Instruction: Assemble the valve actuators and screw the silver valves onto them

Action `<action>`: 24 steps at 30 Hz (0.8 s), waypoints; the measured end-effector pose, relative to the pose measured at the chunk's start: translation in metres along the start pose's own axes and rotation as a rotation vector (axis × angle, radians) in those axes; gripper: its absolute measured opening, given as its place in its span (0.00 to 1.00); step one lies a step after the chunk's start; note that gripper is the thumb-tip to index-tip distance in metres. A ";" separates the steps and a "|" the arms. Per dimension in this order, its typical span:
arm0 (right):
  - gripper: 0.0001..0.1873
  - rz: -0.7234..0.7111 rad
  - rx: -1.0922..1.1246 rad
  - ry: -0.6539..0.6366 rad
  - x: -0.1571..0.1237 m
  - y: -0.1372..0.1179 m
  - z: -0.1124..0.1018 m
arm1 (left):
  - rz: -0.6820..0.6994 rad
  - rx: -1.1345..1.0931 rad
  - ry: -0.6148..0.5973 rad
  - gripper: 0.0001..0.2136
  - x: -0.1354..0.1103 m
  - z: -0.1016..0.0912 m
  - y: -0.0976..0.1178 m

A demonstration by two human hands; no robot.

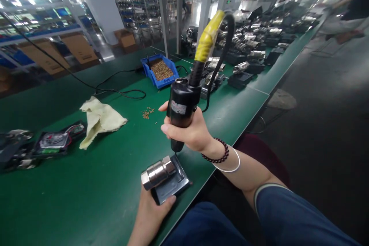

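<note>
My right hand (190,130) is wrapped round a black electric screwdriver (184,102) with yellow tape at its cable end. The tool points down, and its bit meets or nearly meets the far corner of a dark housing with a shiny metal fitting (158,173). I cannot tell whether they touch. That housing lies on the green bench, its flat grey side (173,188) facing up. My left hand (154,207) grips its near left side, the thumb along the near edge and the other fingers hidden beneath the fitting.
Loose small screws (147,113) lie on the green bench (115,184). Behind them stands a blue bin (160,71) of screws. A pale yellow cloth (100,119) and an opened housing with wires (57,140) are at left. Several finished-looking units (242,75) crowd the far right; a black cable (127,92) trails across.
</note>
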State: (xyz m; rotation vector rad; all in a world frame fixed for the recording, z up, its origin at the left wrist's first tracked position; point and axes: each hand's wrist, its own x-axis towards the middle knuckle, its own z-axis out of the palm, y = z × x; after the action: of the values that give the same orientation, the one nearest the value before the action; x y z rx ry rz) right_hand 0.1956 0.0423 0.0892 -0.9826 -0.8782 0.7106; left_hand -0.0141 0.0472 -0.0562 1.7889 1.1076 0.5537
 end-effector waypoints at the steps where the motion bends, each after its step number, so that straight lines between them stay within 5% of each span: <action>1: 0.17 0.003 0.000 -0.001 0.000 0.000 0.000 | -0.019 0.008 0.001 0.32 0.000 0.000 0.000; 8: 0.18 0.046 -0.015 -0.015 0.001 -0.002 0.002 | -0.120 0.040 -0.046 0.33 0.003 -0.003 0.015; 20: 0.17 0.045 -0.063 -0.011 0.000 -0.006 0.001 | -0.063 0.053 -0.116 0.32 0.000 -0.006 -0.003; 24: 0.17 0.034 -0.038 -0.010 0.000 -0.005 -0.001 | -0.067 0.029 -0.051 0.32 0.001 -0.004 0.004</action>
State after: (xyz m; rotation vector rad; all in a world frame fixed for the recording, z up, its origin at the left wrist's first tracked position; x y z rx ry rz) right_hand 0.1967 0.0403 0.0938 -1.0300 -0.8884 0.7304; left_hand -0.0145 0.0494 -0.0515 1.7746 1.1414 0.4512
